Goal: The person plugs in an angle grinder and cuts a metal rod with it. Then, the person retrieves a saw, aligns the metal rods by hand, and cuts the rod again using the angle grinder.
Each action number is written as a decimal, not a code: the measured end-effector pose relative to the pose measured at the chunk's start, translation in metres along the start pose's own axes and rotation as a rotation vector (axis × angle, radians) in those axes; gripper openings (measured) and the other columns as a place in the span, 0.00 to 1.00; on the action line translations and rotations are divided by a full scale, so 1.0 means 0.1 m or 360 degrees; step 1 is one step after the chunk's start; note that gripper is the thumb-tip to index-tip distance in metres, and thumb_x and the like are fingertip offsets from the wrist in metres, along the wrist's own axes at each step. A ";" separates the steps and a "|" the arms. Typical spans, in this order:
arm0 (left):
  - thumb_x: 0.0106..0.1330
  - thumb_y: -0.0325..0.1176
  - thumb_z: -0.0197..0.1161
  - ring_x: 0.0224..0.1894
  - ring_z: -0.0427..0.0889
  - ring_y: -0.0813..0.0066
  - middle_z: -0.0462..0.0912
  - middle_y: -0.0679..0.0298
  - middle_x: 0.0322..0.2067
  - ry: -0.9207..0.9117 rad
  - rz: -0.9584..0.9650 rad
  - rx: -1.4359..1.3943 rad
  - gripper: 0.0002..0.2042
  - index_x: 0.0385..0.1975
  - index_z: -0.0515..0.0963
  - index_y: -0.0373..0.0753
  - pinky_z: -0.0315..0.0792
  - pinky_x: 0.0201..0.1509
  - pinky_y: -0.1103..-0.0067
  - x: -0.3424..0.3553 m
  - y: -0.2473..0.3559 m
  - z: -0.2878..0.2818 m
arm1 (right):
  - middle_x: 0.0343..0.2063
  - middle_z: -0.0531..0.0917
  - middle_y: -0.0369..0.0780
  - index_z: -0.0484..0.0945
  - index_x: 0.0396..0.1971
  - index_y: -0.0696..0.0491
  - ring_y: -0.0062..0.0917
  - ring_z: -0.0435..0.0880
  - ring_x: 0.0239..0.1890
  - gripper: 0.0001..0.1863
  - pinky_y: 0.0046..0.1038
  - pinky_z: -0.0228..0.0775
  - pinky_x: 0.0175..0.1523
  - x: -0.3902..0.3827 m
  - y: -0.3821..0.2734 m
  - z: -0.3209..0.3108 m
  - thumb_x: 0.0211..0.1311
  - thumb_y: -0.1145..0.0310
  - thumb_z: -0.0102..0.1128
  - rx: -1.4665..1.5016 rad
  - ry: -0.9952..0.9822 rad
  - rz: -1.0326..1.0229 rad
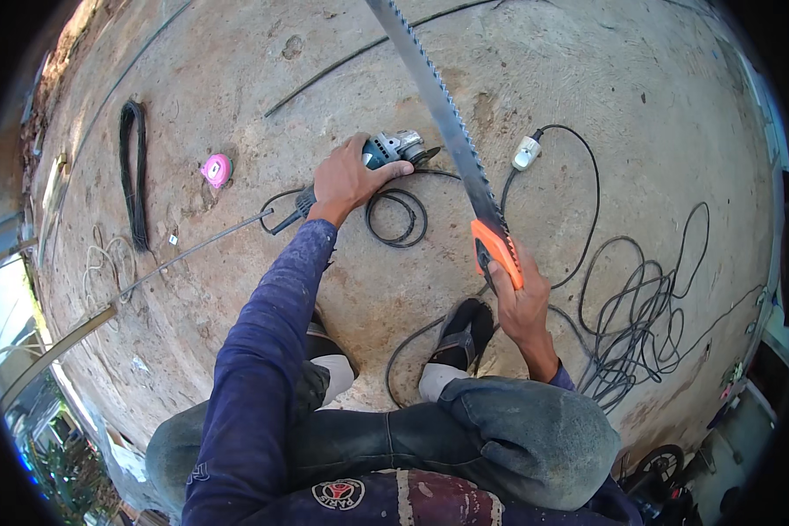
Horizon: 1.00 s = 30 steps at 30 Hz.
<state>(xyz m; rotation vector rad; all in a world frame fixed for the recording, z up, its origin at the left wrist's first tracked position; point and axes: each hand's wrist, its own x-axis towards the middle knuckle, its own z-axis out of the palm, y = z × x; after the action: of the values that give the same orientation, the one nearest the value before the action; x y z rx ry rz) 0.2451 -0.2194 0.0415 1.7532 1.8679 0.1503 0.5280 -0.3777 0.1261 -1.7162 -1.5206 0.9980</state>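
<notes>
My left hand (351, 180) grips an angle grinder (388, 151) with a teal body and silver head, lying at floor level in the middle of the view. A coiled black cord (396, 237) lies beside it. My right hand (522, 307) is closed on the orange and black handle of a hand saw (454, 131); its long toothed blade slants up to the top edge. A steel rod (197, 252) runs along the left, ending near the grinder.
On the concrete floor (272, 351) lie a pink tape measure (217, 170), a loop of black wire (131, 175), a white socket (526, 152), tangled black cable (642, 316), pale rope (92, 272), and a long dark rod (324, 73) across the top. My sandalled feet are below my hands.
</notes>
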 end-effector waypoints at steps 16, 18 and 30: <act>0.49 0.75 0.71 0.51 0.88 0.52 0.87 0.54 0.52 0.0011 0.0289 0.0120 0.47 0.61 0.79 0.41 0.82 0.53 0.62 0.05 -0.14 0.06 | 0.42 0.87 0.55 0.75 0.61 0.65 0.40 0.90 0.40 0.22 0.32 0.80 0.46 -0.12 0.16 -0.01 0.70 0.74 0.64 -0.0142 -0.0084 -0.0094; 0.49 0.76 0.70 0.51 0.88 0.51 0.86 0.54 0.52 0.0043 0.0304 0.0148 0.48 0.61 0.78 0.42 0.82 0.53 0.62 0.04 -0.15 0.07 | 0.42 0.86 0.57 0.76 0.61 0.65 0.44 0.90 0.39 0.22 0.34 0.80 0.45 -0.12 0.20 0.03 0.69 0.75 0.64 -0.0215 -0.0092 -0.0169; 0.49 0.77 0.69 0.52 0.88 0.53 0.86 0.55 0.53 -0.0014 0.0256 0.0171 0.48 0.62 0.78 0.42 0.82 0.53 0.63 0.04 -0.15 0.05 | 0.34 0.86 0.55 0.74 0.62 0.63 0.51 0.88 0.32 0.25 0.41 0.79 0.36 0.04 0.03 0.16 0.66 0.75 0.65 -0.0251 0.0052 -0.0401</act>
<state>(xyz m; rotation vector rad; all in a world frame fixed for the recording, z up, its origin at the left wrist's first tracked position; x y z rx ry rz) 0.2341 -0.2193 0.0294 1.9747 1.7569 0.1048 0.5163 -0.3749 0.1150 -1.5858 -1.7820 0.7343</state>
